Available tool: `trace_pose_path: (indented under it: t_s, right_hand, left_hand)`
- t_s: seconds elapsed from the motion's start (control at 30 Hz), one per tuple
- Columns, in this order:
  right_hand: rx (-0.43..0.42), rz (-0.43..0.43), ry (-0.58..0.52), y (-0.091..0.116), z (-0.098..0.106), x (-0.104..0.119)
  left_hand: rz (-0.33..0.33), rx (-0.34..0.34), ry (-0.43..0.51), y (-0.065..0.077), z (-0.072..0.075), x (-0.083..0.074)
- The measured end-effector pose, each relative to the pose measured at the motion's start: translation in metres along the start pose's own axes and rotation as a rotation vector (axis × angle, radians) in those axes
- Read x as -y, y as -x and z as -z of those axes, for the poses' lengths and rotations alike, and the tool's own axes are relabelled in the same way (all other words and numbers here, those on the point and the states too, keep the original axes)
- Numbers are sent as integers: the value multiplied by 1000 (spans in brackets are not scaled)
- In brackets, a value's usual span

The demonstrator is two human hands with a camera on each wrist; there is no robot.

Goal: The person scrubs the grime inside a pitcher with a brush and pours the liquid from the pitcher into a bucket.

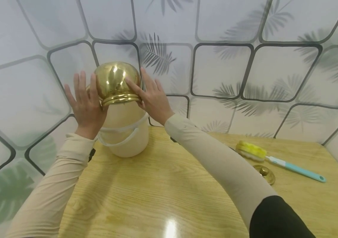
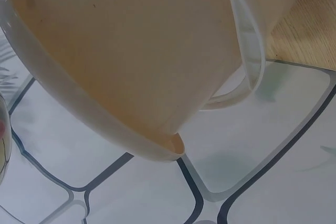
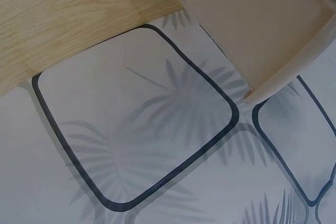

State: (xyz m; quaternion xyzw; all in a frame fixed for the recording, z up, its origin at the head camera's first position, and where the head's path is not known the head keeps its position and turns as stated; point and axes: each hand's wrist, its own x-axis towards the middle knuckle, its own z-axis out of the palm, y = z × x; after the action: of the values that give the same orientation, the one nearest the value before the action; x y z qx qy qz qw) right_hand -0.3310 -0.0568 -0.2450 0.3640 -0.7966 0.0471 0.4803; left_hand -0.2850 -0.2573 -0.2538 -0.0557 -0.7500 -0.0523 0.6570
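Note:
A shiny brass pot is held tipped above a white bucket, its rim end low and its rounded bottom toward the wall. My left hand grips its left side, long fingers extended upward and thumb at the rim. On the other side my right hand holds it, one finger lying across the brass and the thumb by the rim. The bucket's rim and handle show in the left wrist view, the bucket wall in the right wrist view.
A brass lid with a knob lies on the wooden table, partly behind my right forearm. Beside it is a scrub brush with a yellow sponge head and blue-white handle. A patterned wall covering stands close behind the bucket.

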Motion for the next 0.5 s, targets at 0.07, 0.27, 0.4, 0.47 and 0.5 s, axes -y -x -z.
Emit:
trace_pose_path:
  t_s: [0.07, 0.27, 0.4, 0.47, 0.5]
  right_hand:
    - [-5, -2, 9, 0, 0, 0]
    - [-4, -8, -3, 0, -1, -1]
    - [-2, -4, -28, 0, -2, -1]
    - [-4, 1, -43, 1, -2, -1]
    - [-8, 4, -45, 1, -3, -1]
  left_hand:
    - [-3, -1, -3, 0, 0, 0]
    - [-8, -18, -12, -2, -2, -1]
    - [-10, -27, -16, -2, -2, -1]
    - [-9, -26, -14, -1, -2, -1]
    - [-9, -25, -14, -1, -2, -1]
